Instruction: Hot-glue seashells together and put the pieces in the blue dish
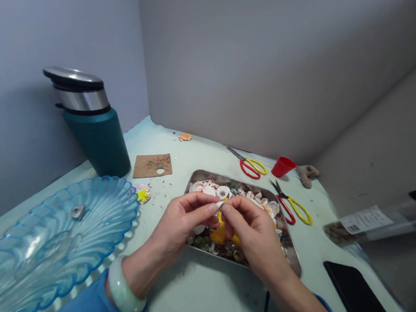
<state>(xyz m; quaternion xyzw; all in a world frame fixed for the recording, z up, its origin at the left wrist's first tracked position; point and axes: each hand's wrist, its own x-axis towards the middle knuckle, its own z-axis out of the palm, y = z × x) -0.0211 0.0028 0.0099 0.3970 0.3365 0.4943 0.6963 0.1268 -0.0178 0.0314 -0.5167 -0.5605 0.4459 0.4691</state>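
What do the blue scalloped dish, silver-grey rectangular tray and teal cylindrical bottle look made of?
Blue scalloped dish: glossy plastic or glass; see-through with highlights.
Silver-grey rectangular tray: probably metal, satin; thin rim shines softly.
Teal cylindrical bottle: body perhaps matte-coated metal, its sheen dull.

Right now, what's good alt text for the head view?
The left hand and right hand hold a small white piece over a rectangular silver metal tray of assorted small items. To the left sit a translucent blue scalloped dish and a teal bottle.

Dish (pixel 109 220) left of tray (pixel 294 260), bottle (pixel 97 138) behind dish.
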